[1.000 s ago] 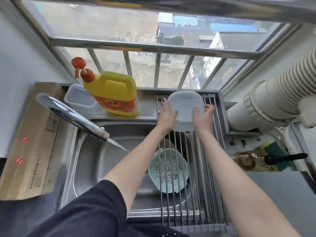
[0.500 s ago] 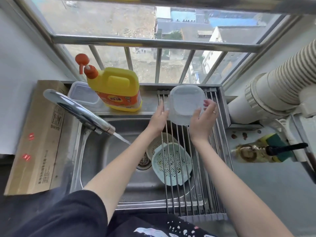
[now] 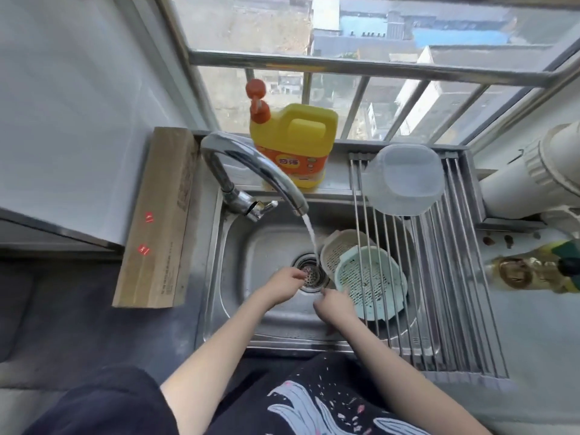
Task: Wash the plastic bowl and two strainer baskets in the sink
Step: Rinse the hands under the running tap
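Observation:
A translucent plastic bowl lies upside down on the far end of the steel roll-up rack. Under the rack, in the steel sink, a light green strainer basket sits in front of a cream strainer basket. My left hand hangs over the drain with its fingers loosely curled and nothing in it. My right hand is just left of the green basket, one finger stretched toward its rim, holding nothing. Water runs from the faucet toward the drain.
A yellow detergent bottle with an orange pump stands on the ledge behind the sink. A cardboard box lies along the left edge. An oil bottle lies on the counter at right, below a white duct pipe.
Both hands let go of the plastic bowl, left upside down on the rack, and dropped into the sink near the drain. The view shifted to the left.

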